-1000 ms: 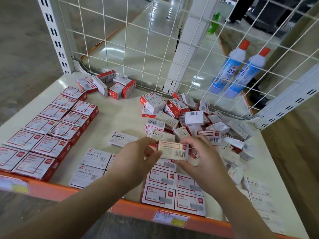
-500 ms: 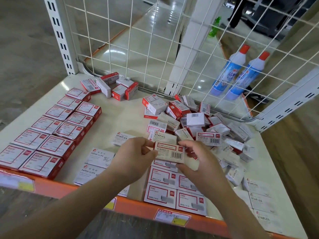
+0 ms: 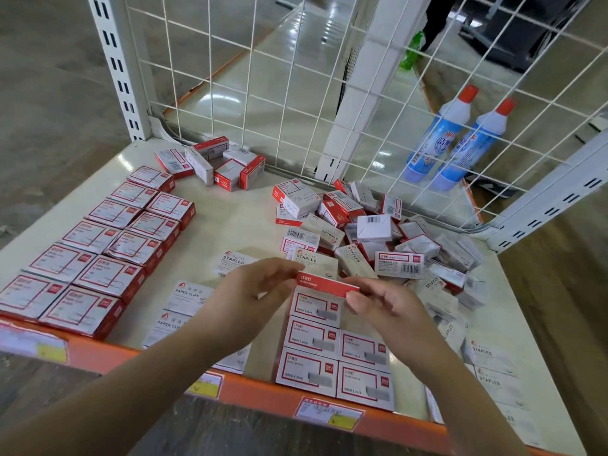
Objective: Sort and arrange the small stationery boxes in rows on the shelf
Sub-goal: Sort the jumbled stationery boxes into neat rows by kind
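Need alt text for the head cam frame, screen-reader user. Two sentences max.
Two bare hands, left hand and right hand, hold a small red-edged staple box by its ends above short rows of matching boxes at the front of a shelf. Neat rows of red-and-white boxes lie to the left, a loose pile of boxes behind.

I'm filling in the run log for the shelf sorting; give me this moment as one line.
step: placing box | left hand and right hand: both pinch red-edged staple box | position: over red-framed box rows | unsorted pile: remains
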Demonstrator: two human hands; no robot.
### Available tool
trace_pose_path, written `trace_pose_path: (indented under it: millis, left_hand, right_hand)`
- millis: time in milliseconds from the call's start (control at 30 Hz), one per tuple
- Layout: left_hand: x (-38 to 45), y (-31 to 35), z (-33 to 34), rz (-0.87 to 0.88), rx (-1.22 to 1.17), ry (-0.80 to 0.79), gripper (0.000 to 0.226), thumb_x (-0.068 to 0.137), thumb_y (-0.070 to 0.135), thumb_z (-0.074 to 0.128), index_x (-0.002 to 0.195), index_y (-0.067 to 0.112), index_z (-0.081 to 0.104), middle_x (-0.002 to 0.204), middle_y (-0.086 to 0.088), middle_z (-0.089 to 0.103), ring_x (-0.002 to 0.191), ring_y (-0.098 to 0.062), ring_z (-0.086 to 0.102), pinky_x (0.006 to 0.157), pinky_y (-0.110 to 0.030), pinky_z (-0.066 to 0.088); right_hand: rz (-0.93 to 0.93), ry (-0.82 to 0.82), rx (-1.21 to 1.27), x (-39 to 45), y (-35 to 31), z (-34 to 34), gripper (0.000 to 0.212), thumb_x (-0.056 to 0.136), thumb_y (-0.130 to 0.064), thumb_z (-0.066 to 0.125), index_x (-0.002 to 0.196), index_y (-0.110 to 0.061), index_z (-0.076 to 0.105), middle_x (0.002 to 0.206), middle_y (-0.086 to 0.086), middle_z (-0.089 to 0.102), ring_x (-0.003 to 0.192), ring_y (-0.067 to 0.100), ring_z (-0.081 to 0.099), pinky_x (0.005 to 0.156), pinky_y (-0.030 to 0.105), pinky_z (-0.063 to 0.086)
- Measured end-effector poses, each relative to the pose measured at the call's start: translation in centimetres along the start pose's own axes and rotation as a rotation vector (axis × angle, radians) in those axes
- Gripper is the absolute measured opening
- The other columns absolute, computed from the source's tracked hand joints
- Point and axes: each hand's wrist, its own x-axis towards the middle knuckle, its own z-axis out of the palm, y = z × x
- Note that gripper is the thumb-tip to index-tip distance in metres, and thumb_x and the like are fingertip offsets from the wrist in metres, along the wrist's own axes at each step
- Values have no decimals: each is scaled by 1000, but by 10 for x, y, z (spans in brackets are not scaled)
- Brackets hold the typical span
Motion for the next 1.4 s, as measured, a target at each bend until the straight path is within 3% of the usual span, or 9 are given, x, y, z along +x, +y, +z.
trace_pose_path:
  millis: [200, 333, 533, 667, 867, 1000, 1100, 1267, 1400]
  left_hand:
    - [4, -3, 2, 46, 96, 75, 11, 95, 25, 44, 96, 26, 55, 89, 19, 61, 82, 4, 58, 64, -6, 45]
    - [7, -5, 3, -48, 207, 108, 20, 97, 30, 39, 83, 23, 53, 76, 13, 59, 66, -3, 56, 52, -11, 41]
    - [8, -6, 6, -164, 226, 173, 36, 98, 28, 38, 65, 16, 48, 62, 2, 52, 55, -11, 46, 50, -24, 35]
    - [7, -4, 8, -202, 145, 163, 35, 98, 29, 39, 75, 10, 57, 73, -4, 63, 69, -19, 59, 62, -32, 50]
    - [1, -4, 15, -206, -7, 53, 8, 94, 23, 49, 99, 23, 55, 82, 11, 65, 77, -3, 64, 63, -16, 54]
    - [0, -6, 19, -179, -1, 23, 24, 90, 17, 56, 113, 23, 56, 91, 11, 67, 88, -8, 66, 71, -23, 57]
    - [-1, -9, 21, -143, 26, 32, 29, 89, 14, 57, 117, 24, 55, 83, 15, 65, 84, -1, 64, 71, -18, 55]
    - [-1, -12, 22, -117, 60, 52, 31, 90, 15, 57, 118, 26, 55, 80, 17, 64, 78, 5, 61, 62, -7, 48]
    - [0, -10, 23, -115, 79, 44, 30, 90, 18, 57, 118, 27, 55, 80, 17, 63, 79, 3, 62, 61, -8, 50]
  right_hand:
    - [12, 5, 31, 1, 1, 5, 12, 89, -30, 53, 94, -37, 61, 86, -26, 68, 82, -7, 63, 65, 7, 47]
    - [-14, -4, -75, 3, 4, 8, 30, 85, -25, 64, 102, -47, 53, 92, -14, 64, 86, -5, 59, 76, 15, 51]
    - [-37, -13, -236, 1, 3, 16, 48, 78, -22, 73, 99, -55, 44, 98, -28, 57, 93, -12, 53, 75, 8, 45]
    - [-138, 21, -330, -1, 4, 17, 47, 82, -24, 68, 100, -56, 40, 97, -36, 50, 98, -17, 48, 78, 3, 40]
    - [-217, 25, -467, 1, 11, 11, 40, 90, -34, 54, 108, -61, 30, 105, -43, 38, 102, -23, 40, 83, 5, 34]
    - [-223, 48, -486, 1, 12, 10, 40, 92, -33, 51, 106, -62, 27, 103, -46, 33, 100, -32, 33, 79, -3, 30]
    - [-220, 56, -504, 1, 14, 10, 40, 93, -32, 50, 105, -62, 26, 103, -48, 30, 98, -35, 30, 78, -3, 29]
    - [-188, 66, -499, 2, 15, 10, 42, 93, -29, 52, 114, -56, 27, 111, -35, 40, 105, -14, 38, 93, 16, 33]
    - [-172, 52, -491, 0, 14, 8, 40, 94, -30, 49, 115, -55, 26, 115, -33, 40, 111, -9, 38, 95, 18, 33]
